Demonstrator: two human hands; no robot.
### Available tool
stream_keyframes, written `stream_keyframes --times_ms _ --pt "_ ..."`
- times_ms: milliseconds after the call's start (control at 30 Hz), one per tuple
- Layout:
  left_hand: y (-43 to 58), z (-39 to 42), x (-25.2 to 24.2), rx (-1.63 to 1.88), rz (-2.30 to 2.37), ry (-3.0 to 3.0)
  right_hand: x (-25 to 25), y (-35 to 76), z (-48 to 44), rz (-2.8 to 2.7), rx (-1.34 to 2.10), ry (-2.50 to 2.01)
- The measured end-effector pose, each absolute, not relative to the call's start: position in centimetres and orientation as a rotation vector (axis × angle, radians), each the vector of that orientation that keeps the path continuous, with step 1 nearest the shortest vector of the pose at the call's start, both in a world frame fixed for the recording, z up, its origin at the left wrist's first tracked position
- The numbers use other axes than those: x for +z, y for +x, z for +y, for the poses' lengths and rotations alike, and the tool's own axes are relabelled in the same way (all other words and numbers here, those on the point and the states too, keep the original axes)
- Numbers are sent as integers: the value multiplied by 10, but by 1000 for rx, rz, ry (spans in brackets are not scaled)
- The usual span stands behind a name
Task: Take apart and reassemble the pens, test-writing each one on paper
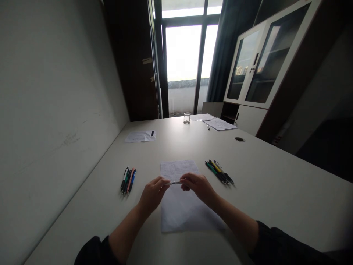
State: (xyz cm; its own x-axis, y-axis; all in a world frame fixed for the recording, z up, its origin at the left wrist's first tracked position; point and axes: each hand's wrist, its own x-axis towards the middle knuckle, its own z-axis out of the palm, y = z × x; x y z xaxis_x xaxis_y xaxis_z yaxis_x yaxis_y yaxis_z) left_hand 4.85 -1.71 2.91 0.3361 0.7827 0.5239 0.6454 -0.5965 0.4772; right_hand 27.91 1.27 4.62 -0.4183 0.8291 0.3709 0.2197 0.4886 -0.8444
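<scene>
Between my two hands a slim pen [174,182] with white and dark parts lies level above the paper. My left hand [154,191] pinches its left end, and my right hand [197,186] pinches its right end; the fingers cover both ends. Under the hands is a sheet of paper [182,213], blank in its near part, with a lined or written part [178,167] beyond. A group of pens [128,181] lies left of my left hand. Another group of pens [220,173], some green and yellow, lies right of my right hand.
Farther along the white table [176,147] stands a clear glass [186,118]. Paper sheets [219,124] and a single pen [207,126] lie to its right, near a round cable hole [239,139]. Another sheet [140,136] lies far left. A wall [55,110] borders the left side.
</scene>
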Motion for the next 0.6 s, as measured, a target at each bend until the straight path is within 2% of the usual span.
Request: stream_keyframes --times_ms 267,600 --pt "50 -17 28 1099 1319 2472 37 273 11 -1801 1197 -858" --pt "52 -18 30 1114 1371 2509 37 271 9 -1803 1213 -815"
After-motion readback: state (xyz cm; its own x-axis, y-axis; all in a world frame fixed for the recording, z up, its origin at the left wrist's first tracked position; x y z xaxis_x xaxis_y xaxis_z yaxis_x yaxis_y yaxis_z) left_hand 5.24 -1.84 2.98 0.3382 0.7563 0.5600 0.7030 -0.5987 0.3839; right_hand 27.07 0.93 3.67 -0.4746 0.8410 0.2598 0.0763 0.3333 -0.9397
